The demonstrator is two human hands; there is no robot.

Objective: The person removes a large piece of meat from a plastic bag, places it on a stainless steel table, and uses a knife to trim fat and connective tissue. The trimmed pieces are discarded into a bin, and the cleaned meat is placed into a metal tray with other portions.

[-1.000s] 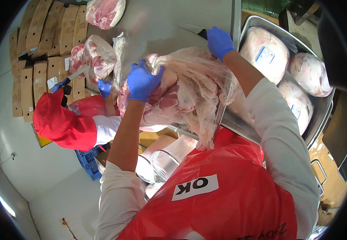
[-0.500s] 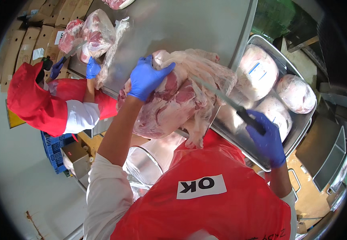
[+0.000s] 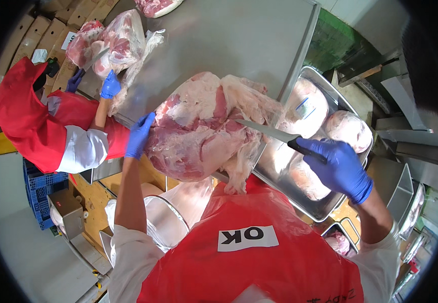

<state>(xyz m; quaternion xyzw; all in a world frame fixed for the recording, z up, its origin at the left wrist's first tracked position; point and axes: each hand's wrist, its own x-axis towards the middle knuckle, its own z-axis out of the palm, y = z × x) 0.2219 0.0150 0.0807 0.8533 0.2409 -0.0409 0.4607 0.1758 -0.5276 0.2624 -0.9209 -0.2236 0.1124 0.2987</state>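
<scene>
In front of me, at the near edge of the steel table, lies a large cut of raw pink meat (image 3: pixel 186 151) with white fat. A pale, loose flap of skin or fat (image 3: pixel 254 98) spreads over its right side, and a strip hangs down at the front. My left hand (image 3: pixel 140 136), in a blue glove, grips the meat's left edge; some of its fingers are hidden. The black handle of a long knife (image 3: pixel 269 131) is in my blue-gloved right hand (image 3: pixel 340 166). Its blade points left, and the tip is at the meat's right part.
A steel tub (image 3: pixel 325 209) at right holds several wrapped pieces of meat (image 3: pixel 349 131). Across the grey table (image 3: pixel 219 40), a co-worker in red (image 3: pixel 32 121) holds a knife at another piece of meat (image 3: pixel 120 43). Cardboard boxes (image 3: pixel 24 43) stand behind that person.
My left hand has moved from the top of the meat to its left edge. The meat lies turned and more spread out. My right hand has raised the knife's handle, with the blade flatter.
</scene>
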